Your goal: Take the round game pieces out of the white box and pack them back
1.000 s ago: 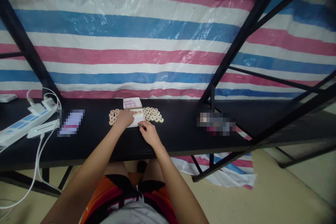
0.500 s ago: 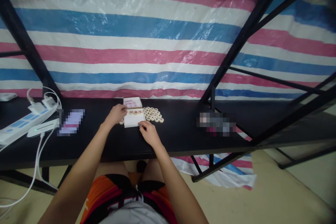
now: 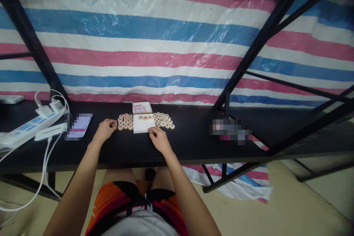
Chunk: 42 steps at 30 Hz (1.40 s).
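A white box point(image 3: 140, 127) lies open on the black table, with a short row of three round Chinese chess pieces point(image 3: 145, 117) along its far side. My right hand point(image 3: 159, 140) grips the box's near right corner between thumb and fingers. To the left of the box, several red-marked chess pieces point(image 3: 125, 122) sit in rows. Beside them is my left hand point(image 3: 106, 131), its fingers slightly apart and pointing at the pieces; nothing shows in it. Dark-marked chess pieces point(image 3: 163, 120) lie grouped to the right of the box.
The box's printed lid point(image 3: 142, 108) lies just behind it. Further left are a phone point(image 3: 80, 127), a white device point(image 3: 50, 132) and a power strip point(image 3: 33, 123) with cables. A blurred item point(image 3: 231, 131) lies to the right. Black metal posts point(image 3: 243, 59) frame the table; striped sheeting point(image 3: 149, 59) hangs behind.
My left hand has left the box's far left side and moved left to the red-marked pieces, uncovering them. The right hand stays at the box corner. The view has shifted slightly.
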Available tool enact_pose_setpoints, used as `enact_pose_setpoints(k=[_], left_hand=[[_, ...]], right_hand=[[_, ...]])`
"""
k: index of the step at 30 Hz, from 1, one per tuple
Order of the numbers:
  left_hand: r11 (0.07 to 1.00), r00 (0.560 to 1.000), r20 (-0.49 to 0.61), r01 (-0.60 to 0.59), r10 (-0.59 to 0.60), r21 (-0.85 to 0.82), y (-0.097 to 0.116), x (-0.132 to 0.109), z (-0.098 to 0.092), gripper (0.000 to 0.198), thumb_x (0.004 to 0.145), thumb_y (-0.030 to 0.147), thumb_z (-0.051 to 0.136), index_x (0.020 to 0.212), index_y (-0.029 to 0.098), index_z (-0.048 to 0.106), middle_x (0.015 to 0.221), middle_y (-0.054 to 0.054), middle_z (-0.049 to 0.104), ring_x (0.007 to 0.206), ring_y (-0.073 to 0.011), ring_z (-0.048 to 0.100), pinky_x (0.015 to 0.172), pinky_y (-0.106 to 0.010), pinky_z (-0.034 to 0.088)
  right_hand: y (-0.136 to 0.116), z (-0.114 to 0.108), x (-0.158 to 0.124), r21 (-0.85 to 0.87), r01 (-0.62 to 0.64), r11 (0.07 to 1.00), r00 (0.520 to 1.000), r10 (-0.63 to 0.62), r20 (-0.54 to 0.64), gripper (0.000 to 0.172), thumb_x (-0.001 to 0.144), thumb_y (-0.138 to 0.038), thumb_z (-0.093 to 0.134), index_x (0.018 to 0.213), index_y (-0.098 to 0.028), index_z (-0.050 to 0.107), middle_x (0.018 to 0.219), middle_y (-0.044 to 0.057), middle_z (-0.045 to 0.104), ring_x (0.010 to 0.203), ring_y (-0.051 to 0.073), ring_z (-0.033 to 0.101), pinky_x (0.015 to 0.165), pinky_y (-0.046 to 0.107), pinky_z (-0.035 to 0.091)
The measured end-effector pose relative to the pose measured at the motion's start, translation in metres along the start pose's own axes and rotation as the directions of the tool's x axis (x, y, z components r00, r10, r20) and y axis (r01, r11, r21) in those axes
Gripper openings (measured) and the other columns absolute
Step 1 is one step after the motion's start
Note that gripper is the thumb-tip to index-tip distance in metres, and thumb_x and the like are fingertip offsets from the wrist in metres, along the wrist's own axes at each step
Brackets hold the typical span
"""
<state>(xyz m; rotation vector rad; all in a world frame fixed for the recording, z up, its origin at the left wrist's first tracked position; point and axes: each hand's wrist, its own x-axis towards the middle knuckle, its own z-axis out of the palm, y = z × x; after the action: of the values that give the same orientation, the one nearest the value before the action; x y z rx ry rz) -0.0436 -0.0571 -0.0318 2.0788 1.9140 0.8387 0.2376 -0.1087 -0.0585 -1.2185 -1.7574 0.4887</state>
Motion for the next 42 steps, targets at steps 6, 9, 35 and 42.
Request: enact_pose_setpoints(k=[6, 9, 35, 42], left_hand=[[0.997, 1.0, 0.002, -0.001, 0.001, 0.074, -0.011, 0.011, 0.002, 0.026, 0.074, 0.027, 0.054, 0.09, 0.016, 0.07, 0.092, -0.009, 0.068, 0.079, -0.0187, 0.064, 0.078, -0.026, 0.048], [0.991, 0.997, 0.039, 0.054, -0.059, 0.125, -0.011, 0.026, -0.005, 0.026, 0.076, 0.025, 0.054, 0.091, 0.014, 0.071, 0.091, -0.01, 0.07, 0.079, -0.0204, 0.065, 0.076, -0.027, 0.047], [0.988, 0.995, -0.059, -0.069, 0.078, 0.138, -0.016, 0.048, 0.023, 0.03, 0.077, 0.024, 0.051, 0.1, 0.016, 0.067, 0.098, -0.01, 0.06, 0.087, -0.0211, 0.06, 0.09, -0.034, 0.046], [0.994, 0.995, -0.053, -0.086, 0.09, 0.07, -0.019, 0.049, 0.023, 0.028, 0.076, 0.026, 0.052, 0.097, 0.016, 0.068, 0.094, -0.009, 0.059, 0.084, -0.0195, 0.06, 0.089, -0.032, 0.046]], right_hand=[[0.002, 0.001, 0.0, -0.002, 0.001, 1.0, 1.0, -0.001, 0.0, 0.025, 0.082, -0.016, 0.048, 0.096, -0.019, 0.069, 0.099, 0.005, 0.067, 0.082, 0.016, 0.062, 0.083, 0.028, 0.047], [0.001, 0.002, 0.0, 0.001, 0.002, 1.0, 1.0, -0.002, 0.003, 0.026, 0.082, -0.016, 0.048, 0.096, -0.02, 0.069, 0.099, 0.005, 0.067, 0.084, 0.016, 0.062, 0.083, 0.028, 0.047], [0.0, 0.0, 0.001, -0.008, -0.008, 1.0, 1.0, 0.008, 0.007, 0.025, 0.081, -0.016, 0.048, 0.095, -0.02, 0.069, 0.097, 0.004, 0.067, 0.078, 0.014, 0.06, 0.082, 0.028, 0.047], [-0.002, 0.0, 0.001, -0.007, -0.01, 1.0, 1.0, 0.01, 0.013, 0.026, 0.082, -0.015, 0.047, 0.095, -0.019, 0.069, 0.098, 0.005, 0.067, 0.08, 0.015, 0.061, 0.084, 0.029, 0.047]])
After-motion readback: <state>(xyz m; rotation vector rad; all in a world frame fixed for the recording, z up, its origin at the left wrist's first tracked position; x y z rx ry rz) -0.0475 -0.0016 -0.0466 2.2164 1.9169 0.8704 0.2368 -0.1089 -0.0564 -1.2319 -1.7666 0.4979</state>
